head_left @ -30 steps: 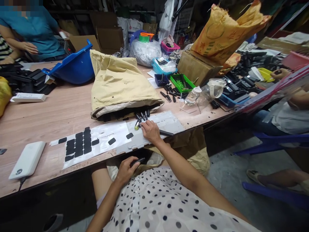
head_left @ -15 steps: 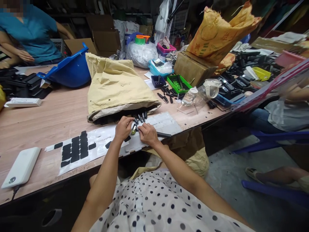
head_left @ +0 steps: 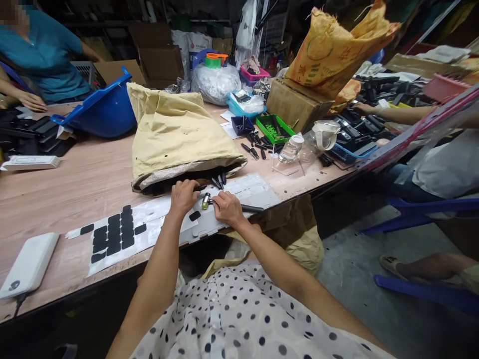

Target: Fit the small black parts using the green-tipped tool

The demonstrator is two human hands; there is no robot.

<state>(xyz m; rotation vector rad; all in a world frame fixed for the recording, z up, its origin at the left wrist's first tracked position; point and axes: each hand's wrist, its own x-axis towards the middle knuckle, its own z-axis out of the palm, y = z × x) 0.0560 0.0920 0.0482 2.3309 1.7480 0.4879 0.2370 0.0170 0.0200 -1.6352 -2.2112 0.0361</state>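
Note:
My right hand (head_left: 226,208) is closed on a small hammer (head_left: 224,203) with a black handle and a metal head, lying low over a grey plate (head_left: 247,192) at the table's near edge. My left hand (head_left: 184,195) is closed at the mouth of a tan sack (head_left: 175,134), its fingers on a small black part (head_left: 199,188). Several more black parts (head_left: 219,180) spill from the sack's opening just beyond both hands. A white sheet with black foam pads (head_left: 116,234) lies to the left of my left hand.
A white power bank (head_left: 30,264) sits at the near left edge. Behind the sack are a blue tub (head_left: 97,109), a green tray (head_left: 277,128), a cardboard box (head_left: 299,102) and a clear jug (head_left: 324,135). Other people sit at the far left and right.
My left hand came up from my lap to the table and now reaches the sack's mouth. My right hand stays on the hammer.

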